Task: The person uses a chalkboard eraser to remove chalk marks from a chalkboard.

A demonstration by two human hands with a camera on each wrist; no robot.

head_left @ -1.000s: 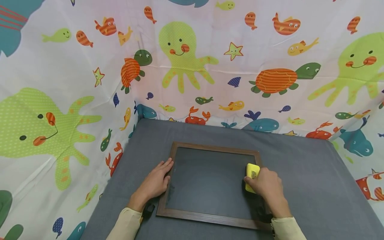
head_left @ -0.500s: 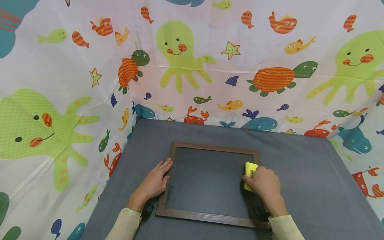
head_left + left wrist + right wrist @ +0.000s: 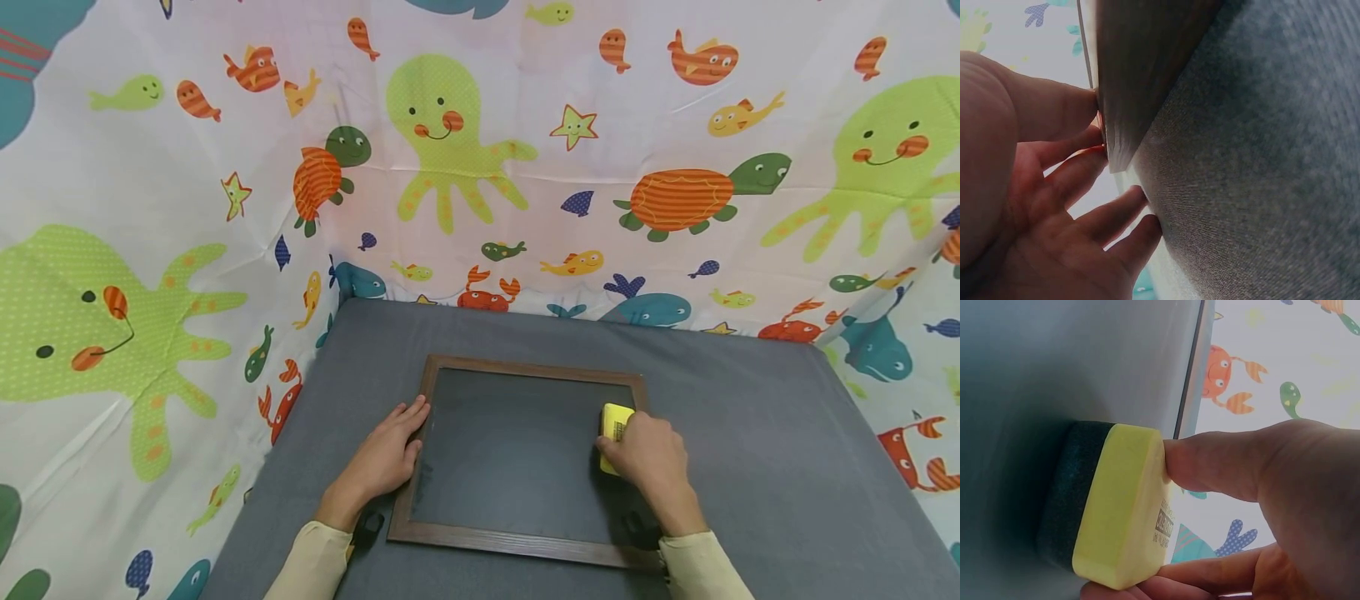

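A blackboard point(image 3: 517, 450) in a brown wooden frame point(image 3: 498, 540) lies flat on the grey cloth. Near its right side, my right hand point(image 3: 652, 462) grips a yellow board eraser point(image 3: 613, 417) between thumb and fingers. The right wrist view shows the eraser's dark felt side point(image 3: 1069, 494) against the board, with the thumb on its yellow body. My left hand point(image 3: 382, 454) rests along the frame's left edge, fingers extended. In the left wrist view, the thumb and some fingertips touch the frame's side point(image 3: 1125, 87), while other fingertips reach the cloth.
Grey cloth point(image 3: 765, 467) covers the table around the board. White curtains printed with sea animals point(image 3: 525, 192) stand at the back, the left point(image 3: 67, 450) and the right. A dark band point(image 3: 367, 529) shows at the left wrist.
My right hand has slid the eraser a little to the left across the board. The left hand stays at the frame; the whole view has shifted slightly.
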